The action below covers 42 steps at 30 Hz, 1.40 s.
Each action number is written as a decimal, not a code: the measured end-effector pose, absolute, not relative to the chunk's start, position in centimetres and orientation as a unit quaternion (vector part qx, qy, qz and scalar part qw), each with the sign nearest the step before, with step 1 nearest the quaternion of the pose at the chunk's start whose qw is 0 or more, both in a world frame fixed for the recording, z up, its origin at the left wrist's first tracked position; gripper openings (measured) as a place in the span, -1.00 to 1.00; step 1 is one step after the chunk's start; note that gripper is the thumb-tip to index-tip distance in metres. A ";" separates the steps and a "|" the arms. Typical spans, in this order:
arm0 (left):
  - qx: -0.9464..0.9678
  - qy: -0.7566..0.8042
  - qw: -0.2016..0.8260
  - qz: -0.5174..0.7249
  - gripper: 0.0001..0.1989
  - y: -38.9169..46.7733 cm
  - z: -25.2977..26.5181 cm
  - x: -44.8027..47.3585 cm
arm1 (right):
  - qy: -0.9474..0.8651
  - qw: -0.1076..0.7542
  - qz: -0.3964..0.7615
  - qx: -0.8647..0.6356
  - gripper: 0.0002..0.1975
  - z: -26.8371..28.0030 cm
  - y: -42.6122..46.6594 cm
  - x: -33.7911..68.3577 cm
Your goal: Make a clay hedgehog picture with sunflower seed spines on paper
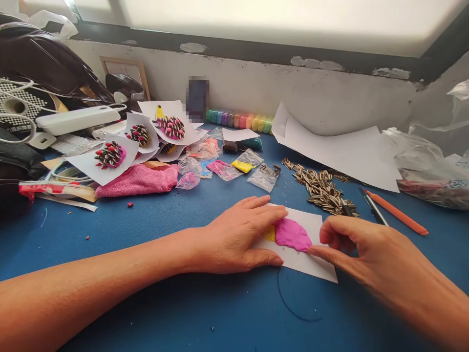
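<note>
My left hand (242, 234) lies flat with its fingers stretched over the left part of a small white paper card (322, 266), partly hiding it. On the card sits a flattened pink modelling clay shape (293, 234), joined at its left to a patch of yellow clay (270, 233) half covered by my fingers. Small drawn marks show below the pink clay. My right hand (370, 249) is at the card's right side, with the thumb tip at the pink clay's lower right edge. Its index finger is bent and stands apart from the thumb; the other fingers are curled and partly hidden.
A pile of striped sunflower seeds (318, 188) lies beyond my hands, near an orange marker (399, 212). Clay-and-seed figures on paper (170, 127) rest at the left, behind a pink cloth (139, 181). Clay bags (223, 169), a colourful clay row (242, 121) and white paper (337, 149) lie farther back.
</note>
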<state>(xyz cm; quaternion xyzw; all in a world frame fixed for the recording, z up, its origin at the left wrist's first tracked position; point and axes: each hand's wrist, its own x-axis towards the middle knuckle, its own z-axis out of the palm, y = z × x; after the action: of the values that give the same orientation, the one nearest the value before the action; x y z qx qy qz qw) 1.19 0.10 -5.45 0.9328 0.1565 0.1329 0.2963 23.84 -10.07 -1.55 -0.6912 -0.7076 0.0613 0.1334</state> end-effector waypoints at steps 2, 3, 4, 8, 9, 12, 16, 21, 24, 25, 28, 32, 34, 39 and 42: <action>0.934 0.154 0.295 0.132 -0.25 0.1 -5.5 1.2 | -0.697 0.124 0.073 -0.702 -0.34 -1.5 -10.0 24.0; 0.934 0.152 0.295 0.133 -0.25 0.1 -5.5 1.2 | -0.692 0.119 0.079 -0.708 -0.33 -1.5 -9.9 24.2; 0.934 0.151 0.295 0.133 -0.25 0.1 -5.5 1.1 | -0.686 0.115 0.086 -0.713 -0.32 -1.5 -9.8 24.5; 0.933 0.154 0.296 0.135 -0.28 0.2 -5.5 1.1 | -0.663 0.099 0.115 -0.733 -0.32 -1.2 -9.7 25.4; 0.933 0.154 0.296 0.135 -0.28 0.2 -5.6 1.1 | -0.661 0.098 0.114 -0.736 -0.33 -1.2 -9.7 25.5; 0.933 0.153 0.296 0.136 -0.27 0.2 -5.6 1.1 | -0.670 0.108 0.095 -0.728 -0.33 -1.5 -9.6 25.3; 0.935 0.150 0.292 0.135 -0.26 0.2 -5.7 1.1 | -0.684 0.116 0.077 -0.716 -0.29 -2.0 -9.4 24.5; 0.933 0.152 0.299 0.132 -0.28 0.2 -5.5 1.1 | -0.666 0.107 0.091 -0.732 -0.28 -1.8 -9.4 24.7; 0.932 0.150 0.302 0.135 -0.29 0.1 -5.3 1.1 | -0.658 0.104 0.094 -0.740 -0.27 -1.4 -9.5 25.2; 0.932 0.150 0.302 0.136 -0.30 0.1 -5.3 1.1 | -0.656 0.105 0.094 -0.741 -0.26 -1.3 -9.6 25.3; 0.931 0.151 0.302 0.138 -0.30 0.1 -5.3 1.1 | -0.656 0.126 0.079 -0.740 -0.24 -1.0 -9.6 25.1; 0.931 0.153 0.302 0.136 -0.30 0.1 -5.4 1.1 | -0.664 0.149 0.067 -0.730 -0.24 -1.5 -9.4 24.2; 0.931 0.156 0.302 0.134 -0.29 0.1 -5.5 1.1 | -0.659 0.150 0.069 -0.734 -0.25 -2.1 -9.4 24.1; 0.932 0.158 0.301 0.129 -0.27 0.1 -5.5 1.1 | -0.624 0.183 0.081 -0.755 -0.28 -2.3 -9.7 24.5; 0.934 0.157 0.297 0.123 -0.26 0.1 -5.4 1.1 | -0.619 0.217 0.056 -0.752 -0.43 -1.1 -10.0 24.4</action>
<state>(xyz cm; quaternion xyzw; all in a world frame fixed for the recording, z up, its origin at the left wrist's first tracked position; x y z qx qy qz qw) 1.12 0.14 -5.43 0.9338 0.1574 0.1235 0.2968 24.44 -10.01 -1.05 -0.7525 -0.6195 0.0556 0.2166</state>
